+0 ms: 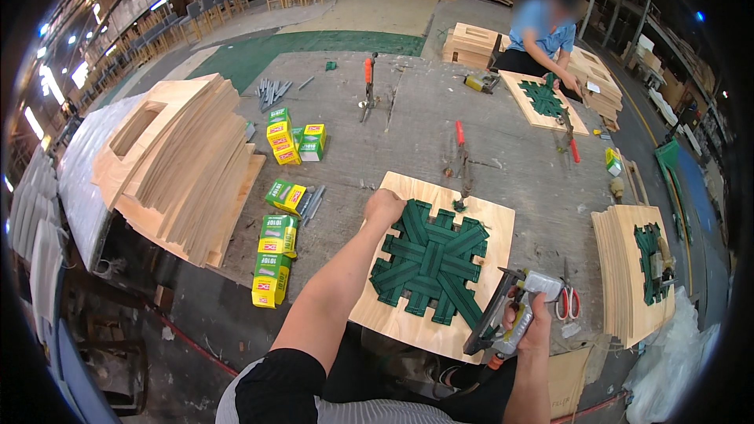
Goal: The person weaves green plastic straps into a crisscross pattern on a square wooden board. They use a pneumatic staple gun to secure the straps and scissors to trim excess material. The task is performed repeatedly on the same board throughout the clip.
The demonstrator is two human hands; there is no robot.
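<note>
Lying in front of me is a pale plywood panel (495,228) with several green webbing straps (430,255) crossed and woven over its middle. My left hand (385,208) is closed at the panel's upper left, beside the strap ends; what its fingers grip is hidden. At the lower right, my right hand (528,328) is wrapped round the handle of a staple gun (518,306). The gun's dark nose rests at or just above the panel's lower right edge, near the end of a diagonal strap. A red-tipped clamp (462,153) stands at the panel's far edge.
Plywood pieces are stacked at the left (188,165) and right (616,267). Green-yellow boxes (275,259) and loose staple strips (312,204) lie left of the panel. Red-handled scissors (567,302) lie right of the gun. Across the table a co-worker (542,35) handles another strapped panel (534,118).
</note>
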